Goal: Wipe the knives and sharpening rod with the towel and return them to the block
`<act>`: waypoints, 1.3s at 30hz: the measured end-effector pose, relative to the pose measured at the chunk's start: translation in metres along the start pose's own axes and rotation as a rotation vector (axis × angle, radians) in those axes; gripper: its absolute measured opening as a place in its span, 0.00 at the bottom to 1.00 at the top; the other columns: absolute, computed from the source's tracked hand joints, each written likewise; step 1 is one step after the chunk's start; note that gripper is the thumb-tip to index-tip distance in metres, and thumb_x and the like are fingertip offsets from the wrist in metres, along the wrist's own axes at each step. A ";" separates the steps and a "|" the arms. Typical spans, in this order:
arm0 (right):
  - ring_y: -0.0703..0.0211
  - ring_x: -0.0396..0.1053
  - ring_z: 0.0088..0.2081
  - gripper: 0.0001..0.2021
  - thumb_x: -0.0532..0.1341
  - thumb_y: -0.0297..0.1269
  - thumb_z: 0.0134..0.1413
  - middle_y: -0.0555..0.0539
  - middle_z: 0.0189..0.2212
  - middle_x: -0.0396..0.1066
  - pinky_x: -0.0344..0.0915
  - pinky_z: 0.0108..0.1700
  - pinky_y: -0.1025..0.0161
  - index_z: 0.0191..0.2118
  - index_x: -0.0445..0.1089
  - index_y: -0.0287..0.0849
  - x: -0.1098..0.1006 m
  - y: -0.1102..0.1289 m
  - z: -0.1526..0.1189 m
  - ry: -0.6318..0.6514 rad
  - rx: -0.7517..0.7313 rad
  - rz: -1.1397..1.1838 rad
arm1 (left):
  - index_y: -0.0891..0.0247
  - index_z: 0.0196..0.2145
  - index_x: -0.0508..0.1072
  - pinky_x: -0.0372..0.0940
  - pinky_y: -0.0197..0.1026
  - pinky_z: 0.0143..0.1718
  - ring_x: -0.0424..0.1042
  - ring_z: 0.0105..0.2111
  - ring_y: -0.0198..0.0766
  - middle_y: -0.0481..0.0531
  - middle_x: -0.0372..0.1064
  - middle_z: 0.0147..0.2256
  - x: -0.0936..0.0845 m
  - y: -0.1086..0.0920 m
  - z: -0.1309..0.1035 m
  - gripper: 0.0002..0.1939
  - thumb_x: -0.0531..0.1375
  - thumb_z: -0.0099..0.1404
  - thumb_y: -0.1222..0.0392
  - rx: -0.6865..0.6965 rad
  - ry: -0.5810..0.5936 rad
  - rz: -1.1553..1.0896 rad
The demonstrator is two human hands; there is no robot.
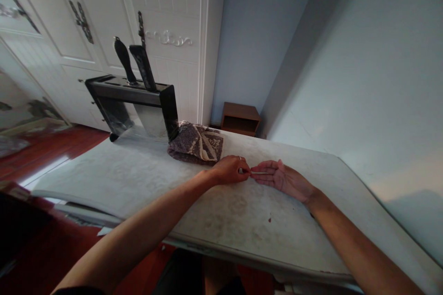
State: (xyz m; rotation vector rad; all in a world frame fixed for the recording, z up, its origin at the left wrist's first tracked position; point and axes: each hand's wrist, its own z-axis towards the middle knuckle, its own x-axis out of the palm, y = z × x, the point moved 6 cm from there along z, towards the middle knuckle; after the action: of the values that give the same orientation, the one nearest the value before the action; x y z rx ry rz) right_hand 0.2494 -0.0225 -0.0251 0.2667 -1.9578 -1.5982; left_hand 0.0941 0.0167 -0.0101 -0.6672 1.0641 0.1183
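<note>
My left hand [232, 169] is closed in a pinch, thumb and forefinger meeting at the fingertips of my right hand. Whatever lies in that pinch, if anything, is too small to make out. A ring shows on one of its fingers. Palm up with its fingers stretched out, my right hand [277, 178] rests at or just above the white tabletop [221, 216]. Just behind my left hand lies a folded brown patterned cloth [197, 144]. Against the cloth's left end stands a black knife block [133, 97], with two black-handled knives [143, 67] upright in it.
A small dark red speck [269, 220] lies on the tabletop before my right hand. White cabinets [173, 4] stand behind the table. A brown open-fronted box [241, 115] is beyond the far edge, and a pale wall [374, 78] borders the right side.
</note>
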 end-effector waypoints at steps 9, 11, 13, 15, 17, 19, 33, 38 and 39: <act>0.48 0.71 0.53 0.23 0.61 0.54 0.58 0.39 0.51 0.73 0.62 0.59 0.47 0.52 0.70 0.42 0.000 0.000 -0.006 0.012 0.045 -0.048 | 0.61 0.39 0.80 0.63 0.36 0.38 0.74 0.39 0.39 0.52 0.77 0.41 0.004 -0.018 -0.007 0.12 0.55 0.67 0.61 0.051 0.096 0.096; 0.48 0.72 0.52 0.23 0.61 0.53 0.58 0.40 0.50 0.74 0.63 0.58 0.47 0.52 0.70 0.43 0.000 0.000 -0.007 0.023 0.046 -0.040 | 0.60 0.39 0.79 0.63 0.35 0.37 0.74 0.39 0.38 0.52 0.76 0.41 0.003 -0.023 -0.008 0.12 0.55 0.67 0.61 0.064 0.097 0.101; 0.48 0.72 0.52 0.23 0.61 0.54 0.58 0.40 0.50 0.73 0.62 0.59 0.46 0.52 0.69 0.43 0.000 -0.001 -0.007 0.033 0.051 -0.032 | 0.60 0.38 0.80 0.62 0.35 0.37 0.74 0.38 0.38 0.52 0.77 0.40 0.003 -0.023 -0.008 0.11 0.56 0.66 0.61 0.051 0.083 0.102; 0.47 0.70 0.54 0.23 0.60 0.54 0.58 0.40 0.52 0.73 0.59 0.62 0.44 0.52 0.69 0.43 0.000 -0.002 -0.006 0.042 0.048 -0.020 | 0.60 0.35 0.80 0.62 0.35 0.36 0.74 0.36 0.37 0.51 0.77 0.38 0.003 -0.019 -0.007 0.11 0.56 0.65 0.61 0.020 0.060 0.110; 0.46 0.68 0.57 0.23 0.60 0.54 0.59 0.39 0.54 0.71 0.55 0.64 0.43 0.52 0.69 0.44 0.002 -0.002 -0.005 0.049 0.035 -0.010 | 0.61 0.33 0.80 0.61 0.35 0.35 0.73 0.35 0.37 0.51 0.76 0.36 0.003 -0.013 -0.005 0.11 0.56 0.65 0.61 -0.013 0.034 0.115; 0.46 0.65 0.59 0.23 0.59 0.55 0.59 0.39 0.56 0.69 0.53 0.65 0.43 0.52 0.69 0.44 0.003 -0.001 -0.002 0.055 0.018 -0.005 | 0.60 0.32 0.80 0.61 0.35 0.34 0.73 0.34 0.37 0.50 0.76 0.35 0.003 -0.008 -0.003 0.11 0.57 0.64 0.61 -0.049 -0.001 0.107; 0.45 0.65 0.60 0.25 0.52 0.57 0.63 0.39 0.59 0.67 0.54 0.65 0.41 0.53 0.69 0.44 -0.019 0.005 -0.002 0.002 -0.036 -0.001 | 0.62 0.35 0.79 0.64 0.38 0.37 0.72 0.30 0.36 0.53 0.76 0.35 -0.025 0.013 -0.007 0.11 0.56 0.66 0.62 -0.162 -0.329 0.133; 0.46 0.69 0.56 0.23 0.49 0.55 0.65 0.39 0.57 0.68 0.55 0.64 0.41 0.51 0.69 0.43 -0.027 0.004 0.001 -0.032 -0.033 0.016 | 0.64 0.34 0.78 0.63 0.37 0.36 0.71 0.32 0.36 0.53 0.74 0.34 -0.030 0.004 -0.011 0.11 0.55 0.68 0.62 -0.073 -0.418 0.111; 0.46 0.70 0.55 0.23 0.49 0.54 0.65 0.39 0.56 0.69 0.56 0.63 0.41 0.51 0.69 0.43 -0.028 0.004 0.001 -0.037 -0.031 0.025 | 0.64 0.35 0.77 0.63 0.36 0.35 0.70 0.31 0.35 0.53 0.74 0.34 -0.032 0.003 -0.013 0.11 0.55 0.68 0.62 -0.067 -0.436 0.099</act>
State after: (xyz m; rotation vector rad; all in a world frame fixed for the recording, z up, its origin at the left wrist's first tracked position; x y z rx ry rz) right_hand 0.2726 -0.0066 -0.0305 0.2003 -1.9550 -1.6267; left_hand 0.0672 0.0193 0.0110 -0.6128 0.6748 0.3697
